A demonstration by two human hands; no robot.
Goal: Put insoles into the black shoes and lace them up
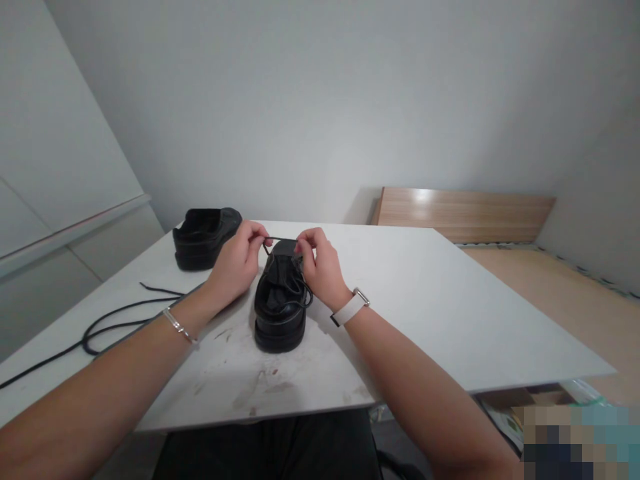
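A black shoe (280, 327) stands upright on the white table in front of me, its heel towards me and its toe pointing away. Above its toe, a thin black shoelace (281, 238) is stretched between my two hands. My left hand (243, 257) pinches the lace on the left side, where a length hangs down to the shoe. On the right, my right hand (319, 261) pinches the other stretch of lace, with its fingertips partly hidden. Loops of lace hang at the shoe's right side, below my right hand.
Another black shoe (200, 243) stands at the back left of the table (400, 300). A loose black lace (113, 310) lies in curves at the left, partly behind my left forearm. A wooden headboard (460, 213) and a bed base (550, 287) are at the right.
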